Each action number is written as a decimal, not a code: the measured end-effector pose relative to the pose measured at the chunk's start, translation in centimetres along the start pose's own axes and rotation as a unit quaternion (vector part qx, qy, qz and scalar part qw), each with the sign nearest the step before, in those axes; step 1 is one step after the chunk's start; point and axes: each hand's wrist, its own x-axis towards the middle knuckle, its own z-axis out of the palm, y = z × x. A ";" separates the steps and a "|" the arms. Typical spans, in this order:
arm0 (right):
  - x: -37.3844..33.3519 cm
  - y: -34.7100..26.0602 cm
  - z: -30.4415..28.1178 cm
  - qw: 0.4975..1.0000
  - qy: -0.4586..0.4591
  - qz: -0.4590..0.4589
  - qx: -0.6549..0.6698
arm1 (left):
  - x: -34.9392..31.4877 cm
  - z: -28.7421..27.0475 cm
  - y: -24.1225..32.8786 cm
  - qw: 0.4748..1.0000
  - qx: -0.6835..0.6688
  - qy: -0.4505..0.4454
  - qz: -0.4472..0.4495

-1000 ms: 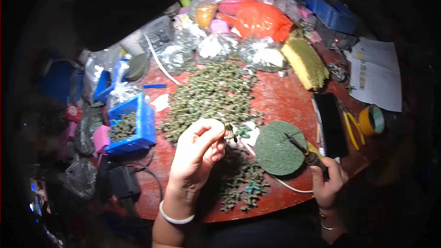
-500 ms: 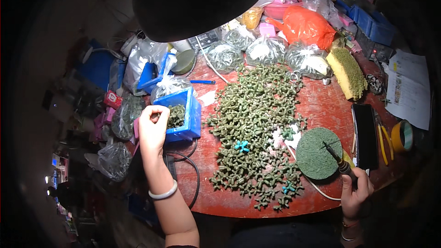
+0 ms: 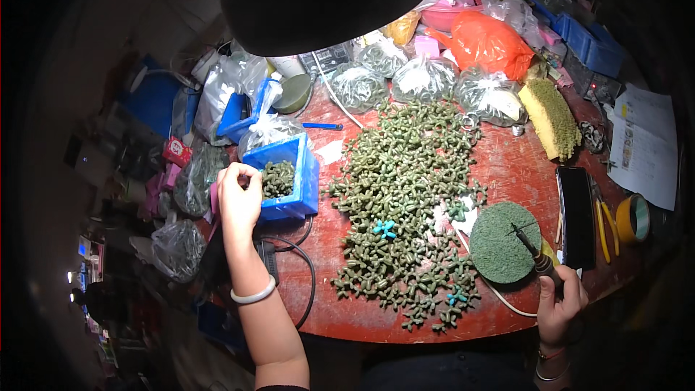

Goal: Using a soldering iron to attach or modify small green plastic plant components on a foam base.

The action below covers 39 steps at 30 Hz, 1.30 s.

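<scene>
- Red table point(image 3: 521, 152) spreads between and beyond both hands, paint scuffed, dimness closing in on either side.
- Black lamp point(image 3: 326, 3) hangs beyond the left hand, across the top of the view.
- Pile point(image 3: 405, 174) of knobbly green pieces covers the tabletop between the two hands.
- Red bag point(image 3: 489, 43) lies well beyond the right hand, past a row of clear bags point(image 3: 423, 80).
- Blue bin point(image 3: 308, 188), partly filled with green pieces, sits right at the left hand.
- White paper point(image 3: 643, 137) lies beyond the right hand, out to its right.
- Left hand point(image 3: 239, 195) has its fingers curled at the bin's left side; whether they pinch a piece, I cannot tell.
- Right hand point(image 3: 565, 300) grasps the iron point(image 3: 537, 255) by its handle, tip over the green disc point(image 3: 499, 250); contact is unclear.
- Phone point(image 3: 577, 210) lies just beyond the right hand, yellow pliers point(image 3: 602, 232) and tape point(image 3: 633, 217) to its right.
- Blue pen point(image 3: 322, 127) rests beyond the bin from the left hand.
- Turquoise pieces point(image 3: 384, 229) dot the pile between the hands.
</scene>
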 end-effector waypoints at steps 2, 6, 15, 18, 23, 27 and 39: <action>-0.1 0.1 0.0 1.000 -0.002 0.005 0.002 | 0.1 0.0 -0.3 1.000 0.003 -0.003 0.000; 0.0 0.2 0.1 1.000 0.001 0.003 0.005 | 0.2 -0.5 -0.8 1.000 0.001 -0.014 -0.025; 0.2 -0.6 -0.2 1.000 -0.010 0.009 -0.022 | -2.1 -2.1 11.2 0.968 -0.247 -0.033 -0.009; 0.3 -0.4 -0.1 1.000 0.003 0.003 -0.020 | -4.8 0.4 15.7 0.940 -0.272 -0.206 0.021; 0.6 -0.5 0.2 0.999 0.014 -0.032 -0.026 | -8.7 5.3 17.6 0.958 -0.114 -0.169 0.203; 0.6 -0.4 -0.2 1.000 -0.003 -0.009 -0.019 | -9.3 6.2 17.7 0.953 -0.130 -0.183 0.202; 0.9 -0.6 -0.8 0.998 -0.031 -0.012 -0.044 | -9.2 5.9 19.0 0.917 -0.141 -0.153 0.339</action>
